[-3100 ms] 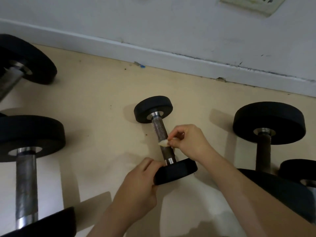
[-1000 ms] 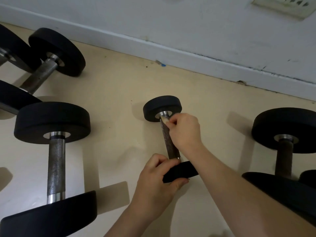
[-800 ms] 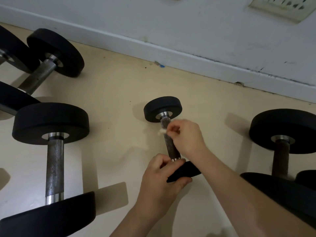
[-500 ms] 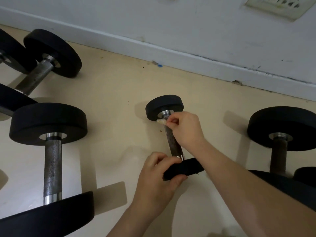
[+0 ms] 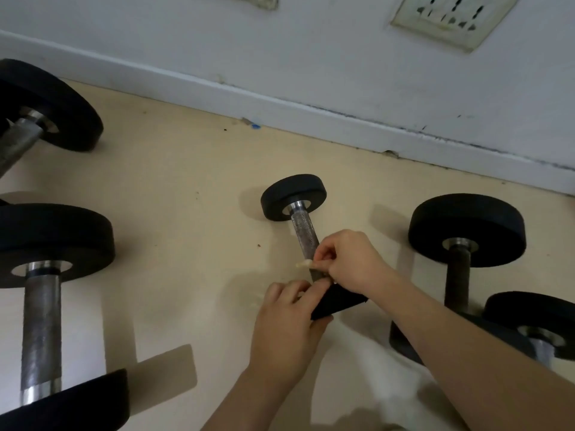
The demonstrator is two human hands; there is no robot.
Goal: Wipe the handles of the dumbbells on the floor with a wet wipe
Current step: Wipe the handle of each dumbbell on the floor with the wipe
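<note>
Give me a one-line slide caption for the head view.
Right hand rubs a wet wipe on the small dumbbell handle while the left hand steadies its near weight.

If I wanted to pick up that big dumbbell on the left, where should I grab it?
Probably by the bare metal handle of the big dumbbell, coming down from above. It lies flat on the floor with the bar lifted clear between the two wide black heads, so fingers can likely curl under its middle, where the weight balances.
</note>
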